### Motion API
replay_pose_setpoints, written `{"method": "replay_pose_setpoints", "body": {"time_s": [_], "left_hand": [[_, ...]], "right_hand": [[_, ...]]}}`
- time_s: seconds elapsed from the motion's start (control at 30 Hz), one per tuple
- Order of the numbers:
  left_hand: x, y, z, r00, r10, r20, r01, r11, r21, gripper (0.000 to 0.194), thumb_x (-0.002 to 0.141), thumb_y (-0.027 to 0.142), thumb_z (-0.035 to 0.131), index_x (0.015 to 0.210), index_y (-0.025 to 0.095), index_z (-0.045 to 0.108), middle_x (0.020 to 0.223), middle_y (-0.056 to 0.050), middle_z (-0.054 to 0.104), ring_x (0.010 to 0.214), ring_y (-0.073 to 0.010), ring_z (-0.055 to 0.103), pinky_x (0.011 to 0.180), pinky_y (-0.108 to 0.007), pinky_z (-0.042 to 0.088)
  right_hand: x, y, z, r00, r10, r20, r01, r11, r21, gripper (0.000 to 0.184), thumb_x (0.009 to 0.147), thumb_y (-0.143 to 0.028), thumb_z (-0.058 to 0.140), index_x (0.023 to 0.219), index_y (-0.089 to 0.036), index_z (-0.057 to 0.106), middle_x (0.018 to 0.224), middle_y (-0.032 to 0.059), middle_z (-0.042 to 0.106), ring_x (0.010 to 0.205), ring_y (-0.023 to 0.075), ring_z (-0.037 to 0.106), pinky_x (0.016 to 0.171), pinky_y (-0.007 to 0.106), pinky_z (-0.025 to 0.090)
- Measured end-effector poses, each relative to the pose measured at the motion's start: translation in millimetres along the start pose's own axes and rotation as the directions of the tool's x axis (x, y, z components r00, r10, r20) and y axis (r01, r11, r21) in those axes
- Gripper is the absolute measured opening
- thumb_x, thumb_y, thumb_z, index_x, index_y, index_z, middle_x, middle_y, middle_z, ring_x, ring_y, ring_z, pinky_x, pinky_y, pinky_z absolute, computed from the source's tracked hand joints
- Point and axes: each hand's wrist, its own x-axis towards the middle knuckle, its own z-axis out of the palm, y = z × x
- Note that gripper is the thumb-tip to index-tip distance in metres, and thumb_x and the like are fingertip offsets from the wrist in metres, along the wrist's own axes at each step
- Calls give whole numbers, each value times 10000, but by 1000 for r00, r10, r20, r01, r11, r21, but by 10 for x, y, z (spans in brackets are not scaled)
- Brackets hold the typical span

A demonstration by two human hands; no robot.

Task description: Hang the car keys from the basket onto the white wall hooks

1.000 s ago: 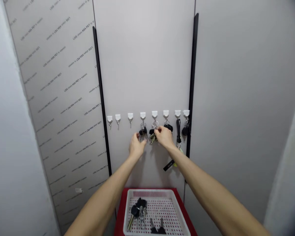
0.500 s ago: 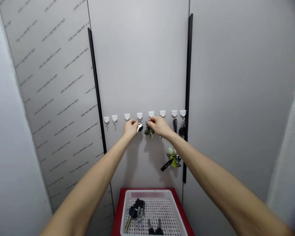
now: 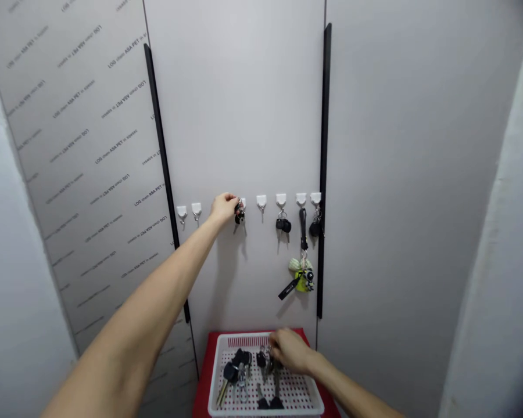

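My left hand (image 3: 226, 208) is up at the row of wall hooks, its fingers closed at the top of a small bunch of keys (image 3: 239, 219) with black heads. These keys hang in front of a white hook (image 3: 243, 202); whether their ring is still on it is hidden. Lower down, my right hand (image 3: 290, 350) is over the far right part of a white perforated basket (image 3: 311, 380). Its fingers pinch a bunch of keys (image 3: 265, 361) that dangles into the basket. Other keys (image 3: 235, 368) lie at the basket's left, and two dark-headed keys (image 3: 270, 402) near its front.
Keys (image 3: 283, 225), a black strap (image 3: 304, 227) with a yellow-green charm (image 3: 301, 280), and more keys (image 3: 315, 228) hang on the right-hand hooks. A bare hook (image 3: 261, 201) is left of them. The basket stands on a red surface (image 3: 201, 383). Black handle strips (image 3: 325, 174) line the panels.
My right hand has moved down from the hooks to the basket with a bunch of keys, leaving a bare hook. My left hand stays at the hooks, on its keys. The view shifted slightly.
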Motion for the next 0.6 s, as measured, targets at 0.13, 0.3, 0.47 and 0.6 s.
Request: {"method": "replay_pose_setpoints", "body": {"time_s": [0.13, 0.3, 0.47, 0.6], "left_hand": [[109, 45, 6, 988, 101, 119, -133, 943, 304, 69, 594, 142, 436, 565, 146, 498, 514, 17, 529, 412, -49, 419, 473, -185, 355], [5, -30, 38, 936, 185, 299, -284, 899, 333, 88, 606, 181, 429, 573, 146, 502, 546, 19, 526, 447, -51, 429, 484, -180, 353], [-422, -263, -49, 950, 132, 283, -194, 959, 205, 134, 633, 235, 395, 613, 135, 483, 487, 46, 459, 412, -40, 383, 450, -165, 333], [-927, -707, -89, 930, -3, 368, -75, 978, 197, 159, 641, 251, 385, 584, 132, 473, 467, 48, 443, 437, -50, 385, 465, -166, 326]], "right_hand": [[-89, 42, 227, 1000, 10, 23, -10, 1000, -6, 224, 573, -121, 374, 624, -145, 591, 639, 55, 605, 561, 113, 491, 459, 199, 257], [-39, 50, 40, 999, -13, -40, 20, 984, 176, 216, 592, -127, 373, 611, -126, 588, 601, 47, 600, 547, 109, 503, 485, 188, 315], [181, 19, -914, 683, 161, -713, 180, 909, 377, 262, 666, -253, 380, 824, -120, 541, 800, 80, 575, 686, 132, 502, 648, 240, 377], [388, -13, -1565, 407, 305, -861, 104, 921, 375, 383, 642, -322, 425, 961, -115, 468, 874, 99, 539, 733, 155, 494, 680, 278, 376]]}}
